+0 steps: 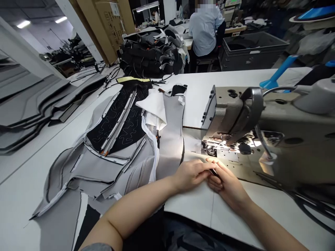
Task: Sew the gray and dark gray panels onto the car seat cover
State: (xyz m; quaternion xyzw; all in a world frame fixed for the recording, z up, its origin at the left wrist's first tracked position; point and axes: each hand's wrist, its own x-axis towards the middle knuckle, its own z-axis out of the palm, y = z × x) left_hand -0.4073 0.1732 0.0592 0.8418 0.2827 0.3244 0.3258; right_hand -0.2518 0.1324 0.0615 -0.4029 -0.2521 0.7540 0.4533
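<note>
The cover is grey (its panel black, squiggle-stitched).

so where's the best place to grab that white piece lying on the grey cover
Probably its lower right corner, pinched from the right: the white piece points that corner toward the camera, over the flatter right side of the grey cover. Whether it is stitched down can't be told.

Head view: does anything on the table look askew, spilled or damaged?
Nothing looks spilled or plainly damaged. One mildly odd thing: the white sheet lies folded and askew on the grey-and-black cover, a corner jutting over the black panel at an angle to its seams.
</note>
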